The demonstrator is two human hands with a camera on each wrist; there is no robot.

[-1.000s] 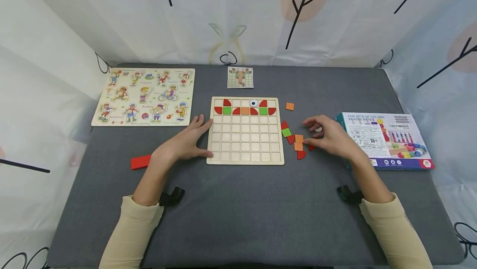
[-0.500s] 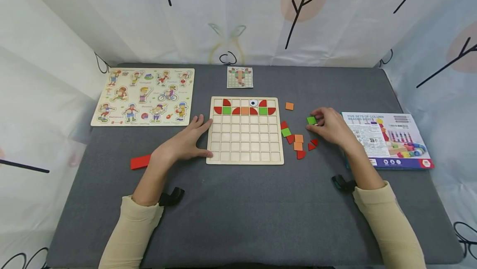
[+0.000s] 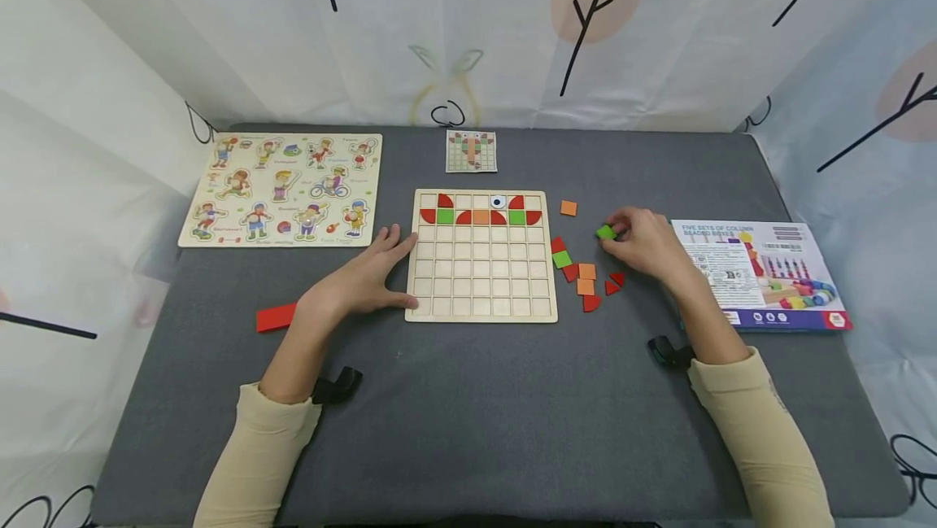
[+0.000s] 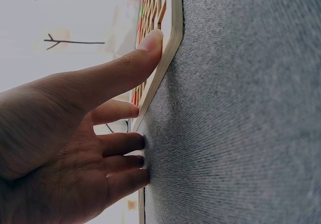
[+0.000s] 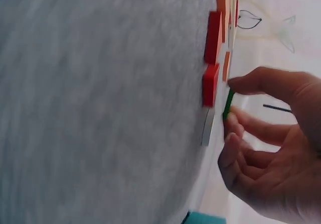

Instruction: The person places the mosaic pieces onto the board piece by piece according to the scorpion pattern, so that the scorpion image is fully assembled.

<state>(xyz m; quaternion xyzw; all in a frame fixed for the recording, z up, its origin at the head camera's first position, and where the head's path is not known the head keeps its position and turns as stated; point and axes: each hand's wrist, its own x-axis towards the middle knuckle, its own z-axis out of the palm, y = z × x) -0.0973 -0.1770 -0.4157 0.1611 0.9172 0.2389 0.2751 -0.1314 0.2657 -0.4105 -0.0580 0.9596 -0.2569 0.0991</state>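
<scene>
A wooden grid board point(image 3: 483, 319) lies mid-table, with red, green and orange pieces and an eye piece in its top two rows. My left hand point(image 3: 360, 272) rests at its left side, fingers spread. In the left wrist view the thumb point(image 4: 150, 42) touches the board's rim. To the right of the board my right hand point(image 3: 647, 245) pinches a green square tile point(image 3: 605, 232) between thumb and fingers. The right wrist view shows this green tile point(image 5: 228, 102) edge-on. Loose red pieces point(image 3: 591, 303), orange squares point(image 3: 586, 287) and another green square point(image 3: 561, 259) lie between board and hand.
A printed picture puzzle board point(image 3: 281, 190) is at the back left. Behind the grid board lies a small pattern card point(image 3: 472, 152). A boxed bead set point(image 3: 761, 276) sits beside the right forearm. A red strip point(image 3: 275, 318) lies by the left wrist, a lone orange square point(image 3: 568, 208) near the board.
My right hand has moved up from near the red pieces, taken hold of the green square tile and shifted it slightly toward the board. The left hand has stayed in place.
</scene>
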